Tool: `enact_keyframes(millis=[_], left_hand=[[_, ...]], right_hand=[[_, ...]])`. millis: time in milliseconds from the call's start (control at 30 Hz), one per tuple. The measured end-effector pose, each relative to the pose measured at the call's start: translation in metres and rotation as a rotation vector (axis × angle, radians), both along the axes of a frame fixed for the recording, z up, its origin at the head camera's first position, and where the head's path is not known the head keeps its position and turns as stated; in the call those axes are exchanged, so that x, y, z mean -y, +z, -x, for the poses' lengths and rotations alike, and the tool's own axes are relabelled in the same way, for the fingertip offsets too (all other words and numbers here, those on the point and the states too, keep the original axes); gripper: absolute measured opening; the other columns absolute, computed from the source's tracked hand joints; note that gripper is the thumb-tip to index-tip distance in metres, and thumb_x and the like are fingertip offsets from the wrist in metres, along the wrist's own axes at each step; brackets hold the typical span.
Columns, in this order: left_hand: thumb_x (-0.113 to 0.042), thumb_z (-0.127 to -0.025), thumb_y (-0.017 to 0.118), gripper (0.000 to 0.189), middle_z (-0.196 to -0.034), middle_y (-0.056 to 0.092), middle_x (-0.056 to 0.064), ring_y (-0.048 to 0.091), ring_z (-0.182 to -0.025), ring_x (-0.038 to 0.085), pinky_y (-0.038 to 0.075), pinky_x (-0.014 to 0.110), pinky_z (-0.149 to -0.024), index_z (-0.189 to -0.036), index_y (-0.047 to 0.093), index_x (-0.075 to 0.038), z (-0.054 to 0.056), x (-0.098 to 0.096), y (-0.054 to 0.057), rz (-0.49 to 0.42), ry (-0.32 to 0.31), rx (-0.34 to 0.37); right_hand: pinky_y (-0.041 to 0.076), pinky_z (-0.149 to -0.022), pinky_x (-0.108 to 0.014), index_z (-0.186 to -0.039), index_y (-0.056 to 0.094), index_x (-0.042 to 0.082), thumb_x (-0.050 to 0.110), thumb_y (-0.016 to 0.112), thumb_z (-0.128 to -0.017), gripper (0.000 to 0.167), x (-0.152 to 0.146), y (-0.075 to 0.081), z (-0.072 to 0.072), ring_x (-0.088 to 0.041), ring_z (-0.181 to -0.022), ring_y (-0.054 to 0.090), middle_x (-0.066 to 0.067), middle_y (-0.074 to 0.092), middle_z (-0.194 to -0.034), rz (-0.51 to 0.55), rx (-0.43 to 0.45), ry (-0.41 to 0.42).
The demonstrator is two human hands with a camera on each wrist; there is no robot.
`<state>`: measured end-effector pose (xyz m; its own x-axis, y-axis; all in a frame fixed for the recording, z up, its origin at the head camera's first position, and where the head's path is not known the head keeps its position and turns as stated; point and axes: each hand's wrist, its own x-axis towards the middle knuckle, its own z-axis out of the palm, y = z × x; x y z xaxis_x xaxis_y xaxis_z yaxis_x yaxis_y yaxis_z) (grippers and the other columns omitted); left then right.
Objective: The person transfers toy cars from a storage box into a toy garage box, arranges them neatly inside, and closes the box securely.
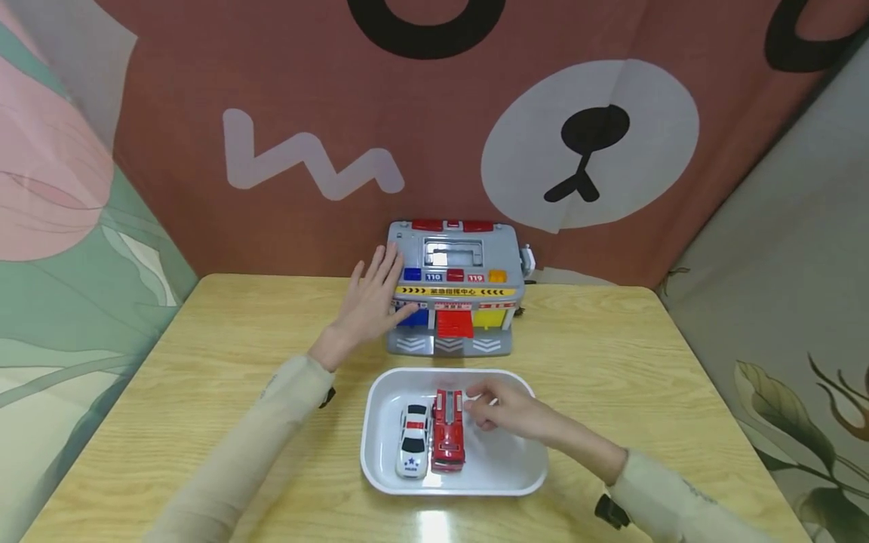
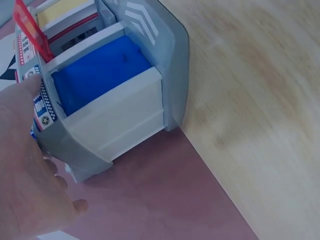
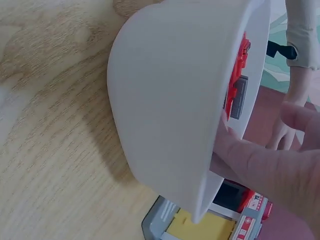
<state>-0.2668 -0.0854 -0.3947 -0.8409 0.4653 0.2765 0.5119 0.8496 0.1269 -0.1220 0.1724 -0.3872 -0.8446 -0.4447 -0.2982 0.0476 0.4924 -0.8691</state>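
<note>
A grey toy emergency station (image 1: 453, 292) stands at the back of the table, its middle red door (image 1: 454, 323) swung up between a blue door (image 2: 102, 72) and a yellow one. My left hand (image 1: 370, 302) rests on the station's left side with fingers straight along the roof and thumb at the front. In front of the station, a white tray (image 1: 505, 471) holds a white toy police car (image 1: 413, 443) and a red toy fire truck (image 1: 448, 437) side by side. Inside the tray, my right hand (image 1: 505, 407) bends loosely beside the truck's right edge; its fingertips are partly hidden in the right wrist view.
The light wooden table (image 1: 271, 332) runs around the tray and station. A brown-red cloth (image 1: 305, 226) with a printed bear face hangs directly behind the station. Patterned cloths border the left and right sides. A small grey-white part (image 1: 528, 259) sticks out at the station's right.
</note>
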Motion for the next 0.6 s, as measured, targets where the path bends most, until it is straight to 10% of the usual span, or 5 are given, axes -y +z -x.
enact_keyframes(millis=[267, 600], left_hand=[[-0.062, -0.093, 0.045, 0.089, -0.161, 0.004, 0.011, 0.001, -0.147, 0.028, 0.011, 0.054, -0.115, -0.154, 0.014, -0.005, 0.003, 0.0, -0.002, -0.003, -0.029, 0.046], [-0.063, -0.094, 0.042, 0.089, -0.161, 0.002, 0.011, -0.002, -0.147, 0.026, 0.011, 0.052, -0.115, -0.155, 0.012, -0.005, 0.003, 0.0, -0.002, 0.0, -0.022, 0.062]], right_hand=[[0.054, -0.084, -0.04, -0.118, 0.054, -0.014, 0.023, 0.057, -0.097, 0.043, 0.0, -0.003, -0.003, -0.025, -0.091, 0.063, -0.014, 0.063, -0.095, -0.066, 0.229, 0.016], [0.054, -0.082, -0.039, -0.103, 0.061, -0.005, 0.029, 0.059, -0.096, 0.035, 0.002, -0.016, -0.003, -0.022, -0.086, 0.063, -0.009, 0.063, -0.094, -0.142, 0.316, 0.044]])
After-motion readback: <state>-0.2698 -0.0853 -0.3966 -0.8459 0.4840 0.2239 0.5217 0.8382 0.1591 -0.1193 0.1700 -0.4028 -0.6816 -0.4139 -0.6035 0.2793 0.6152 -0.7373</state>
